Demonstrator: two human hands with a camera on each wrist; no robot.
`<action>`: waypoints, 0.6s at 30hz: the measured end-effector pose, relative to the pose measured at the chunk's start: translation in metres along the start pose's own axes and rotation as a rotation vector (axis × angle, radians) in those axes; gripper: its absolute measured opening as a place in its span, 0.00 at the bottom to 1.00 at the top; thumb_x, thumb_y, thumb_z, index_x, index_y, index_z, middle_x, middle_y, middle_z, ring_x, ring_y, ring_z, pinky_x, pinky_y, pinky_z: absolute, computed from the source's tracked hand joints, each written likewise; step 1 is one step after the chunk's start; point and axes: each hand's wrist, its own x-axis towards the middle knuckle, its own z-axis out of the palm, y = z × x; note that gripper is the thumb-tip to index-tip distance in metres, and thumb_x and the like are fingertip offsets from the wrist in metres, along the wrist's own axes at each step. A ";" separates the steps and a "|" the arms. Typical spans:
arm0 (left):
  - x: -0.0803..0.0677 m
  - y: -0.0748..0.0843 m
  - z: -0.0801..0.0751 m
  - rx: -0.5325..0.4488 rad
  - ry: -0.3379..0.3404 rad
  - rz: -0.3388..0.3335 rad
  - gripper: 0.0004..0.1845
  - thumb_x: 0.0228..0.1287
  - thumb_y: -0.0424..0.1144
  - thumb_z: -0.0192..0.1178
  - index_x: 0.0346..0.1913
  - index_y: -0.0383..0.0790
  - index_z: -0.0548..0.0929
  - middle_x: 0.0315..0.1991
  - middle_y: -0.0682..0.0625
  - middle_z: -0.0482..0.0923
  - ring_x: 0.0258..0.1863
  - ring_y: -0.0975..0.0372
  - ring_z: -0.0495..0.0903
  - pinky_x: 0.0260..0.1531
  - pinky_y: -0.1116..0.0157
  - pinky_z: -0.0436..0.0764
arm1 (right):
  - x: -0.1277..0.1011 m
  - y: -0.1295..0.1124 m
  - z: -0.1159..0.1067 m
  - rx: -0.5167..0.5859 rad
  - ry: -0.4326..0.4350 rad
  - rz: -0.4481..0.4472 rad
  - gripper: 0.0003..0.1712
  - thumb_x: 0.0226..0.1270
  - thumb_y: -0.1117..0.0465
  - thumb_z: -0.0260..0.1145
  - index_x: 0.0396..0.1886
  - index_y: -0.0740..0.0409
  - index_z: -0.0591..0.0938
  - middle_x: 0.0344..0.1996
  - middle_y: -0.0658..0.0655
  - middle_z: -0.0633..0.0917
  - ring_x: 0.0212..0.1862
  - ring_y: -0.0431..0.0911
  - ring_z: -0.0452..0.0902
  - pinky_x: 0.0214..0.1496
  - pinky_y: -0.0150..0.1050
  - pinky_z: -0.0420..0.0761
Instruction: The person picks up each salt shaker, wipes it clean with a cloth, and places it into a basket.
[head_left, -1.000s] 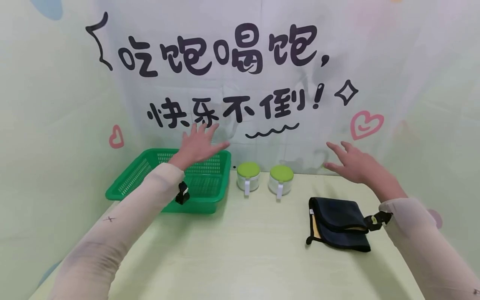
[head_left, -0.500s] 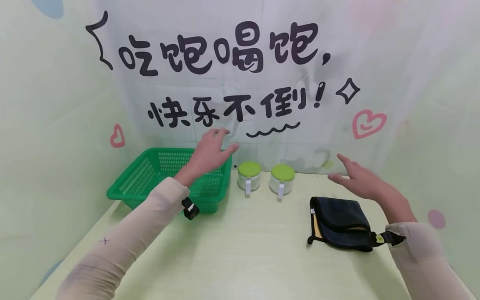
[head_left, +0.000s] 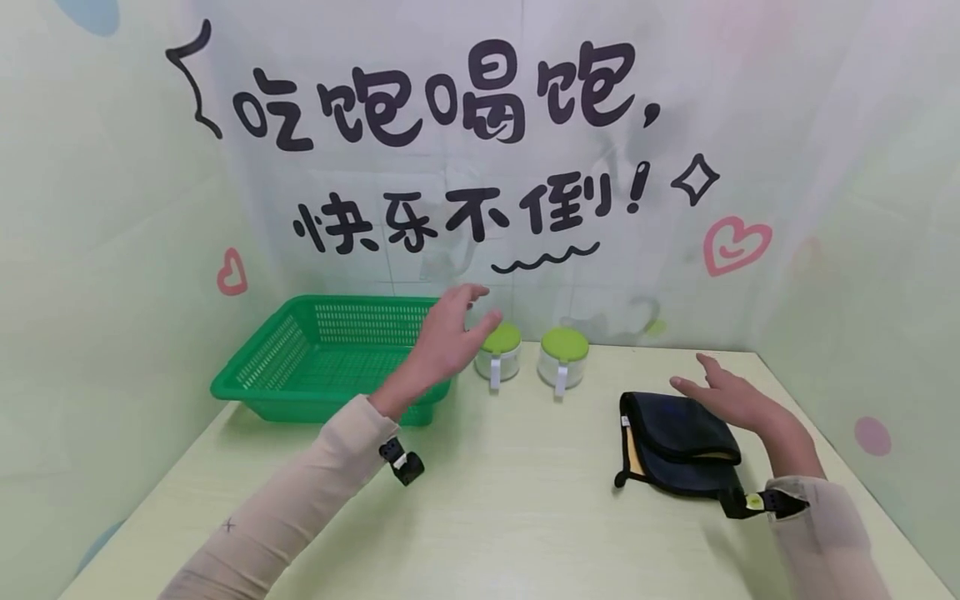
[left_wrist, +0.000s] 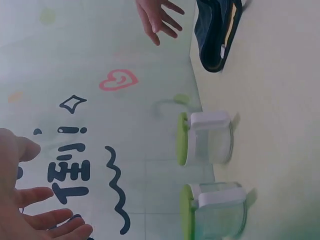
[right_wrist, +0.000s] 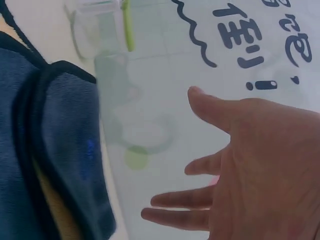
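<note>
My left hand [head_left: 447, 335] hovers at the right edge of the green basket [head_left: 247, 393], in front of the left jar, fingers loosely bent and holding nothing. Two clear jars with green lids and white handles, the left jar [head_left: 498, 358] and the right jar [head_left: 562, 362], stand side by side near the back wall. My right hand [head_left: 738, 400] is above the right part of a folded dark blue cloth [head_left: 671, 429] with black edging and a tan underside. Its fingers are extended and hold nothing, as the right wrist view shows too.
The pale table [head_left: 510, 517] meets a printed wall cloth [head_left: 480, 167] with large black characters behind the jars. Side walls close in at the left and right. The basket takes up the back left corner.
Both hands have come down and back toward me. The left hand has also shifted right, from over the basket toward the left jar. The right hand has dropped nearer the cloth.
</note>
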 end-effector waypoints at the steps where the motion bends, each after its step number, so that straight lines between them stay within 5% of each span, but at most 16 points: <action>1: -0.002 0.000 0.004 -0.028 0.004 -0.002 0.28 0.77 0.51 0.54 0.69 0.36 0.73 0.68 0.41 0.75 0.67 0.49 0.75 0.65 0.49 0.76 | 0.000 0.003 0.003 -0.007 0.005 0.015 0.57 0.80 0.36 0.50 0.78 0.81 0.41 0.74 0.87 0.52 0.73 0.81 0.53 0.70 0.75 0.61; 9: -0.018 -0.003 0.034 -0.257 0.034 -0.112 0.21 0.75 0.48 0.58 0.61 0.37 0.79 0.56 0.45 0.82 0.56 0.53 0.82 0.57 0.55 0.83 | 0.007 0.019 0.022 -0.063 0.073 0.113 0.48 0.82 0.40 0.48 0.72 0.85 0.57 0.68 0.87 0.64 0.68 0.80 0.63 0.66 0.71 0.70; 18: -0.031 -0.013 0.067 -0.447 0.013 -0.315 0.16 0.76 0.46 0.58 0.56 0.39 0.81 0.49 0.43 0.83 0.45 0.51 0.86 0.42 0.61 0.86 | 0.006 0.031 0.025 -0.050 0.081 0.258 0.47 0.79 0.40 0.45 0.71 0.82 0.59 0.68 0.85 0.64 0.64 0.80 0.66 0.59 0.72 0.73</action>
